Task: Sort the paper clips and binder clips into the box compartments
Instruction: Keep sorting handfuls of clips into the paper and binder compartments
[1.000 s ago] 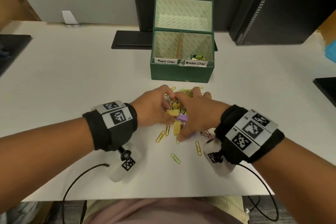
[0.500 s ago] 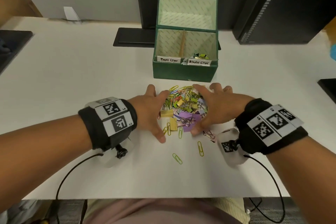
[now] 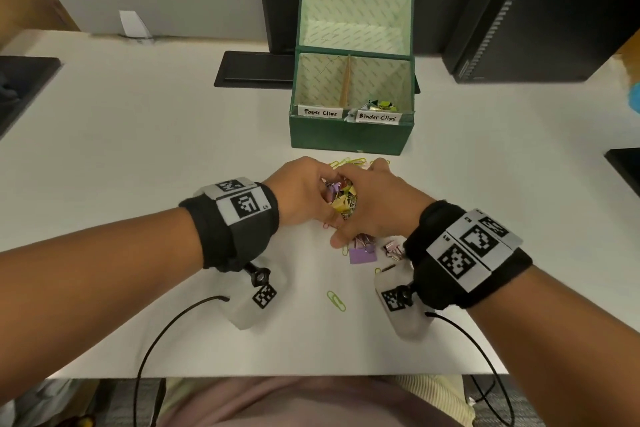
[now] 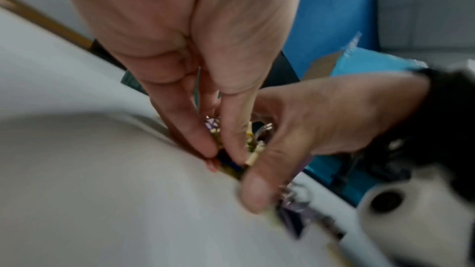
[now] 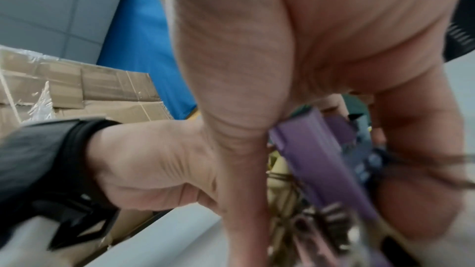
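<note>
Clip pile [image 3: 341, 199] cupped between left hand [image 3: 301, 194] and right hand [image 3: 377, 208], fingers curled round it — purple binder clip [image 3: 362, 255] left flat on worktop [image 3: 138, 156], handles toward box [image 3: 351, 135].

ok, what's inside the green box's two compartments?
In the green box, the binder clips compartment holds a few clips at its front. The paper clips compartment looks empty, though the front wall hides its near floor.

Half a second ago both hands lay spread at the sides of the clip pile. Now the left hand [image 3: 304, 194] and right hand [image 3: 377, 208] have closed together, cupping the pile [image 3: 341, 199] between them.
</note>
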